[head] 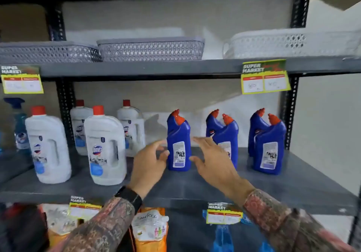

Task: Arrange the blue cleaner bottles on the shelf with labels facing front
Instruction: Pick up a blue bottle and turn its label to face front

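Several blue cleaner bottles with red angled caps stand on the grey middle shelf [195, 187]. The leftmost front bottle [178, 144] shows its white back label toward me, with another cap just behind it. A second pair [227, 134] stands to its right and a third pair [270, 148] further right, also showing a back label. My left hand [149, 163] is open at the left side of the leftmost bottle, its fingertips at or touching the side. My right hand [212, 160] is open on that bottle's right side, a small gap apart.
White bottles with red caps [105, 150] stand on the left of the same shelf, with a blue spray bottle [19, 122] at the far left. Grey baskets [150, 49] and a white basket [289, 42] sit on the shelf above. Price tags hang from shelf edges; pouches lie below.
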### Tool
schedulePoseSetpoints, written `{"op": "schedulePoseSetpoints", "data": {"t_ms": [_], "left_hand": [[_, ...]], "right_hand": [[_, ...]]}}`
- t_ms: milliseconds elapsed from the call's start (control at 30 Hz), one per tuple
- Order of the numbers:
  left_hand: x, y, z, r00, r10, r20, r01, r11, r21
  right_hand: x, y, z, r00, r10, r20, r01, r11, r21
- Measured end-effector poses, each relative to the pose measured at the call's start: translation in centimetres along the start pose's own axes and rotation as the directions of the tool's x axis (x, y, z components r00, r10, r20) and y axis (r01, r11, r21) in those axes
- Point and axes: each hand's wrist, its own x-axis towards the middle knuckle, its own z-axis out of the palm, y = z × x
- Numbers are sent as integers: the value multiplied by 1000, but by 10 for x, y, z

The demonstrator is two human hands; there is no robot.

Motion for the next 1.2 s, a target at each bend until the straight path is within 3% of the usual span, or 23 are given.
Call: {"op": "schedulePoseSetpoints", "data": {"t_ms": [67, 200, 400, 633, 800, 900, 1000, 1200], "left_hand": [[12, -14, 10, 980, -163, 117, 174, 981, -90], [35, -35, 28, 948, -220, 231, 271, 936, -224], [52, -52, 55, 935, -204, 289, 290, 910, -297], [55, -61, 70, 944, -199, 263, 291, 879, -378], [64, -48, 62, 970, -147, 195, 227, 835, -501], [58, -30, 59, 954, -61, 294, 225, 794, -565], [56, -18, 58, 929, -93, 359, 311, 724, -615], [63, -21, 45, 923, -41, 382, 325, 614, -719]], "right_hand": [[13, 3, 18, 985, 167, 37, -171, 961, 219], [36, 18, 57, 902, 409, 139, -427, 794, 433], [54, 43, 98, 842, 478, 251, -534, 674, 511], [69, 54, 112, 866, 432, 252, -497, 691, 524], [71, 41, 94, 890, 437, 130, -436, 730, 526], [67, 23, 82, 919, 395, -3, -362, 845, 394], [59, 7, 79, 955, 290, -67, -271, 940, 208], [57, 30, 85, 956, 226, 188, -292, 801, 522]]}}
